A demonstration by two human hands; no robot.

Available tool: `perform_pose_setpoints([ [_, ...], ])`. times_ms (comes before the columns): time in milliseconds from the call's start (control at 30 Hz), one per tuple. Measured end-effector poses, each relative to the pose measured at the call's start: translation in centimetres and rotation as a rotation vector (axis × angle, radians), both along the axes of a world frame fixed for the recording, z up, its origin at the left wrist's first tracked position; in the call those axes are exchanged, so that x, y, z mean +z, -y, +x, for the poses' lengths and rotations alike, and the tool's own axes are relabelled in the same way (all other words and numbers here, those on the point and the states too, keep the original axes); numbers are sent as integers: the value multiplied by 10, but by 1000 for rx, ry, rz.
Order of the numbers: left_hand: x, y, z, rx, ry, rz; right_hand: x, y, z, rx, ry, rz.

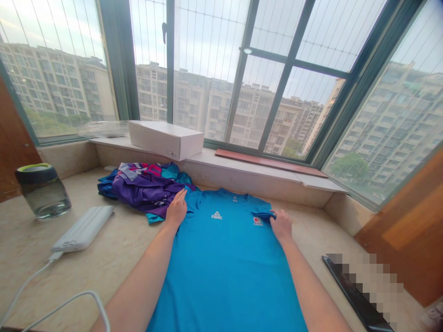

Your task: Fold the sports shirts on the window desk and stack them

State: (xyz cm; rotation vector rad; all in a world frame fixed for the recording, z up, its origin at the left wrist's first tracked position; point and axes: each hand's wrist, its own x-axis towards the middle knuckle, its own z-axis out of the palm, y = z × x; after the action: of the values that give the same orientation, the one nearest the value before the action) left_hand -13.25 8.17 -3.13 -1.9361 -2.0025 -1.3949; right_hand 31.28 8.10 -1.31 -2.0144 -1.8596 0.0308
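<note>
Blue shirt (228,267) lies front up on the counter (311,226), its body mostly smooth. The right hand (282,226) pinches one sleeve, the left hand (177,210) the other; an even, light pull should keep the shoulders level, clear of the clothes pile (143,189) just beyond.

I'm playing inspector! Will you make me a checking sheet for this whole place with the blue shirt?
Surface: pale, stone-look countertop.
Job's things: blue shirt, spread out, PEAK logo facing up.
Clutter: pile of clothes, bottle, white device, dark flat object partly blurred out; white box on the sill.
Grips: left grip holds one sleeve, right grip pinches the other.
Cables: white cable, plugged into the white device.
Surroundings: windows, apartment-style buildings outside.
</note>
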Motion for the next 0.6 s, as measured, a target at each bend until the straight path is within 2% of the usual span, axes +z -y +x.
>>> perform_pose_setpoints([
  [133, 1, 0, 0, 2, -3, -6, 14, 2, -2, 296, -41, -82],
  [200, 1, 0, 0, -3, -9, -8, 19, 0, 0, 374, -57, -108],
  [300, 1, 0, 0, -3, -11, -17, 20, -7, 6, 367, -34, -105],
  [467, 1, 0, 0, 2, 1, -28, 1, -14, 4, 366, 124, -192],
  [600, 0, 2, 0, -4, 7, -26, -7, -20, -4, 373, 112, -159],
])
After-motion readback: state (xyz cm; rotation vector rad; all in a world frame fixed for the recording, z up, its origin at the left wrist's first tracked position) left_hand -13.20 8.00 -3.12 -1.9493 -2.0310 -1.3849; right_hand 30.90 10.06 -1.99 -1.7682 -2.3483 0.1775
